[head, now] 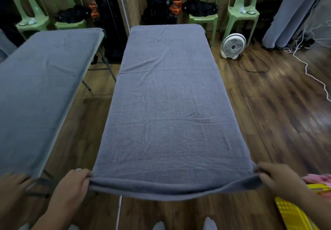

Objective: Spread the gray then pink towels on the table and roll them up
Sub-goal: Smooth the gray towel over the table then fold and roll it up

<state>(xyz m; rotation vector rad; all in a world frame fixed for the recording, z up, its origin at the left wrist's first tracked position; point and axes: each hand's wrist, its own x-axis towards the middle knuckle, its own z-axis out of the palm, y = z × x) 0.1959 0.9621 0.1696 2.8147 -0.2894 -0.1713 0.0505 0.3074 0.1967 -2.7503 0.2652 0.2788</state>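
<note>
**A:** How far along is the towel task?

**B:** It looks early. The gray towel point(168, 108) lies spread lengthwise over the table, covering the whole top so the table itself is hidden, running from the near edge to the far end. It is mostly flat, with a few creases across the far half. Its near edge hangs in a shallow sag just off the near end, held at both corners. No roll has been started, so I judge the spreading nearly done and the rolling of both towels still to come.

**A:** What are the hands doing?

**B:** The left hand point(71, 185) has its fingers point(84, 173) closed over the near left corner. The right hand point(279, 179) has its fingers point(263, 169) pinched shut on the near right corner.

**A:** And the pink towel?

**B:** The pink towel point(320, 178) shows only as a bunched patch at the near right edge, just beside the right hand, not yet spread.

**A:** Any containers?

**B:** A yellow basket point(293, 215) sits on the floor at the near right. The pink towel appears to rest on or in it, but I cannot tell which; its inside is out of view.
</note>
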